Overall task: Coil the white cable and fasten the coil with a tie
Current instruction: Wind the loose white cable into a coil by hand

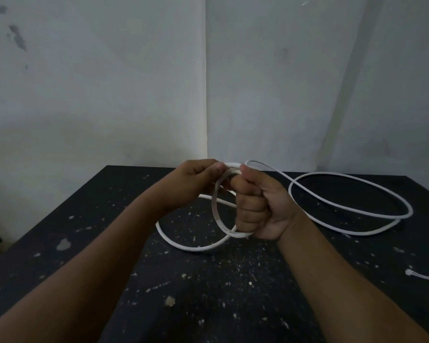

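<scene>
Mid-coil above a paint-flecked black tabletop (208, 293), set into a corner of pale walls. Right hand (260, 209) closed in a fist around the white cable (352, 206), holding a small upright loop (214, 209) that passes through the fist from top to bottom, apparently as the anchor on which further turns can be stacked. Left hand (196, 181) just beside it, fingers (217, 167) pinched on the cable where it leaves the top of the fist, seemingly guiding the next turn into place. Only about one small turn gathered so far, by the look of it. Most of the cable still slack on the tabletop: one curve lying near and left beneath the hands, a much wider loop spread out to the right, well apart from the fist. Near the right edge, a short white piece with a knobbed tip (410, 272), either the cable's far end or a tie; not possible to tell which. Otherwise no tie to be made out. Fastening judged still a long way off, with the slack on the right yet to be drawn in.
</scene>
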